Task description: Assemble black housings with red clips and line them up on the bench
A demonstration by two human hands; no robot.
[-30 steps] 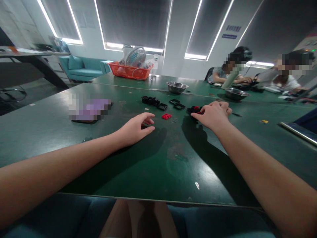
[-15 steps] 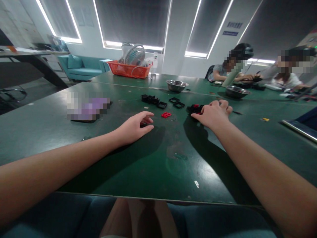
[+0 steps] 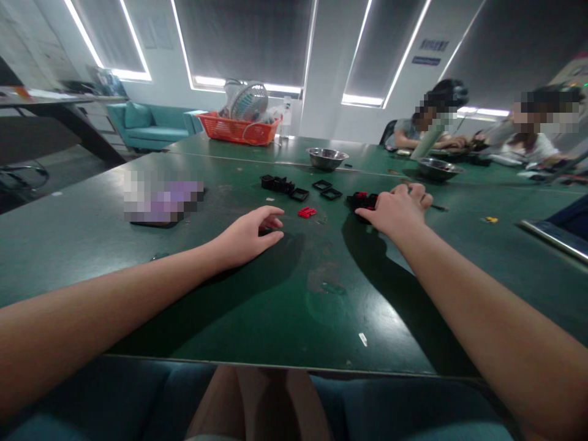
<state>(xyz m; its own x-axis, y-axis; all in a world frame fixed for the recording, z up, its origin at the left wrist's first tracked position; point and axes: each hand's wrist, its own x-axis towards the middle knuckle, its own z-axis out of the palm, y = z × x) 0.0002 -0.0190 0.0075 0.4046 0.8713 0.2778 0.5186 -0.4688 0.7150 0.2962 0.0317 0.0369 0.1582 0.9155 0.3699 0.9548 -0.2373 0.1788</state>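
Observation:
My left hand (image 3: 250,234) rests on the green table (image 3: 294,294), its fingers curled loosely over a small dark part that is mostly hidden. My right hand (image 3: 397,210) lies further right, fingers bent over a black and red part (image 3: 362,199) and touching it. A loose red piece (image 3: 307,212) lies between the two hands. Beyond it sit a cluster of black housings (image 3: 277,183) and two black square frames (image 3: 326,188).
A blurred purple item (image 3: 160,200) lies at the left. Two steel bowls (image 3: 326,158) (image 3: 439,168) and an orange basket with a fan (image 3: 241,128) stand further back. Two other people sit at the far right. A metal tray edge (image 3: 554,239) shows at the right.
Both hands stay almost where they were. The view has shifted slightly, and my right hand's fingers have closed a little more over the black and red part.

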